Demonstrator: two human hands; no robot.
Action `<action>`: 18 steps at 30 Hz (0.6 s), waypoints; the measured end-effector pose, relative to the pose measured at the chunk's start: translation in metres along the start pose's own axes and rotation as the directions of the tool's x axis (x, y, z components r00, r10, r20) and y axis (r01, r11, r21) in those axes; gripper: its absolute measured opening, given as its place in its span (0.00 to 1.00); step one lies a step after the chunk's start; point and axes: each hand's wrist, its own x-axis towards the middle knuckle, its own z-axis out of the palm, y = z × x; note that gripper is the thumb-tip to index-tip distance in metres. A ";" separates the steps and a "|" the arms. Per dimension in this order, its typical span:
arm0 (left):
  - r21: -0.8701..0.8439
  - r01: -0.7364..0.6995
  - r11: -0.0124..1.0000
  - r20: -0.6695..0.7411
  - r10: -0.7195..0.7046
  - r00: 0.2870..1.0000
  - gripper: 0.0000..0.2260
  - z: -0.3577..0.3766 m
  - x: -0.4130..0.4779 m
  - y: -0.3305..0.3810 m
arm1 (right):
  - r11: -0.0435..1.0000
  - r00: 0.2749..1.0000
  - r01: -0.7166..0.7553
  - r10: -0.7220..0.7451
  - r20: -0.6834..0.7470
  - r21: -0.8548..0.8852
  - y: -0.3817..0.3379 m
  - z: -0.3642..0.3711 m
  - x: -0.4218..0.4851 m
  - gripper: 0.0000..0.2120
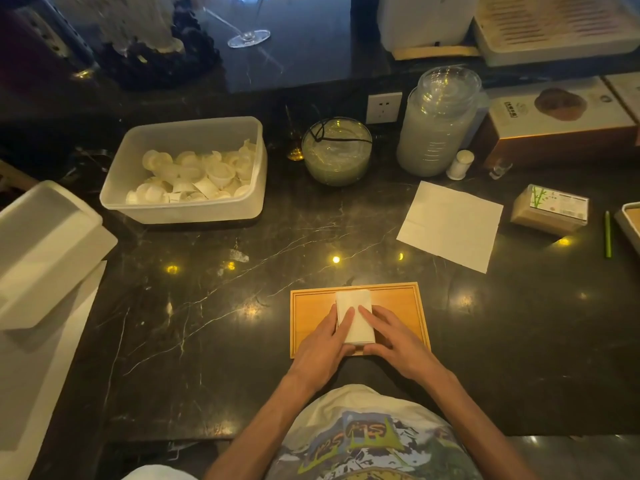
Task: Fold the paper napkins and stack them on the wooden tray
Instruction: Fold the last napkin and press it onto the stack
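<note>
Our left hand and right hand, fingers straight and gripping nothing, press the stack of folded white paper napkins midway on the rectangular wooden tray, likely squaring it. Beyond the tray's far right corner lies one unfolded white napkin.

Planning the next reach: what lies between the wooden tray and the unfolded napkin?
Nothing: in the head view, only bare marble counter with light glints separates the wooden tray from the unfolded napkin.

Count: wooden tray ×1; folded napkin stack ×1 (sheets not countable); unfolded napkin ×1; plastic tub ×1, cups inside too jumbled to tally; glass bowl ×1; wine glass ×1.
</note>
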 end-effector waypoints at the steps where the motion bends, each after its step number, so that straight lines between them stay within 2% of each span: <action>1: 0.014 0.009 1.000 0.007 -0.009 1.000 0.33 -0.001 0.000 0.002 | 1.000 1.000 -0.002 0.002 0.000 -0.004 -0.001 0.000 0.000 0.36; 4: 0.030 0.034 0.999 0.043 -0.035 0.998 0.33 -0.005 -0.001 0.007 | 1.000 0.999 0.002 -0.003 0.042 0.013 -0.005 -0.004 -0.002 0.38; 8: 0.041 0.107 0.993 0.079 -0.110 0.991 0.40 -0.025 -0.004 0.010 | 0.999 0.995 -0.001 -0.003 0.100 0.044 -0.008 -0.022 -0.006 0.41; 10: 0.064 0.157 0.986 0.053 -0.160 0.986 0.39 -0.044 0.000 0.010 | 0.992 0.999 -0.030 0.025 0.042 0.123 -0.007 -0.039 -0.008 0.36; 12: 0.080 0.189 0.979 0.020 -0.191 0.981 0.35 -0.065 0.013 0.011 | 0.961 0.990 -0.068 0.098 -0.100 0.268 -0.002 -0.062 -0.009 0.27; 14: 0.079 0.215 0.974 -0.026 -0.213 0.977 0.25 -0.089 0.042 0.019 | 0.932 0.934 -0.119 0.223 -0.280 0.343 0.007 -0.091 -0.003 0.17; 15: 0.050 0.223 0.973 -0.044 -0.221 0.974 0.20 -0.100 0.061 0.025 | 0.923 0.884 -0.149 0.285 -0.371 0.354 0.013 -0.106 0.003 0.14; 18: -0.066 0.230 0.971 -0.076 -0.235 0.969 0.14 -0.119 0.133 0.050 | 0.852 0.658 -0.279 0.505 -0.558 0.442 0.037 -0.146 0.023 0.11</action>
